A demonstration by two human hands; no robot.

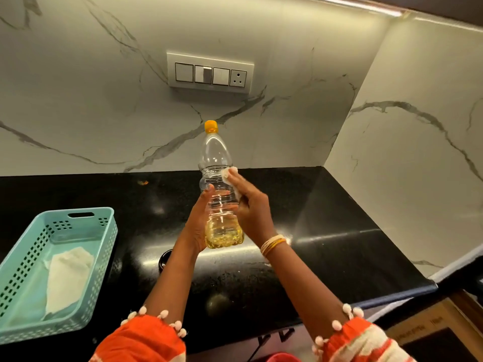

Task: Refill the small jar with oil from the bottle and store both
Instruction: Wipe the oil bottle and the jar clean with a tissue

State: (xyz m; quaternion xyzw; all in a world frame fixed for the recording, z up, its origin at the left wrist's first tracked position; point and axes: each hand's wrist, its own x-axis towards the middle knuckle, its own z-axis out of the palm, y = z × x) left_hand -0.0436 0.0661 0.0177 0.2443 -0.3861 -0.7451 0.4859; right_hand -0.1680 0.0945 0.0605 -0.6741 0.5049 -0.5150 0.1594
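Above the black counter [326, 218], the bottle [218, 184] was held upright in mid-air, between both hands, roughly centre of view. Behind it was the marble-look wall [104, 113] with a switch plate [210, 72] — three switches and one socket.

At the left edge of the counter sat a teal perforated basket [56, 270], with a white folded cloth [66, 280] lying on its floor.

Bottle was clear plastic, orange cap [211, 126] on, yellow oil filling only the bottom part; the rest looked empty.

Left hand [198, 226] gripped the lower half of the bottle from the left side, thumb up along the front, fingers curled round behind — closed on it. Right hand [248, 202] was on the right side of the bottle at mid-height, fingers curled over a small white tissue [230, 176] and pressing it against the bottle wall. A stack of bangles [273, 244] was on the right wrist. Orange-and-white sleeves [141, 338] with small pale bobbles showed at the bottom of the view.

A small dark round object [164, 258] stood on the counter just behind the left forearm, mostly hidden; couldn't tell if that was the jar.
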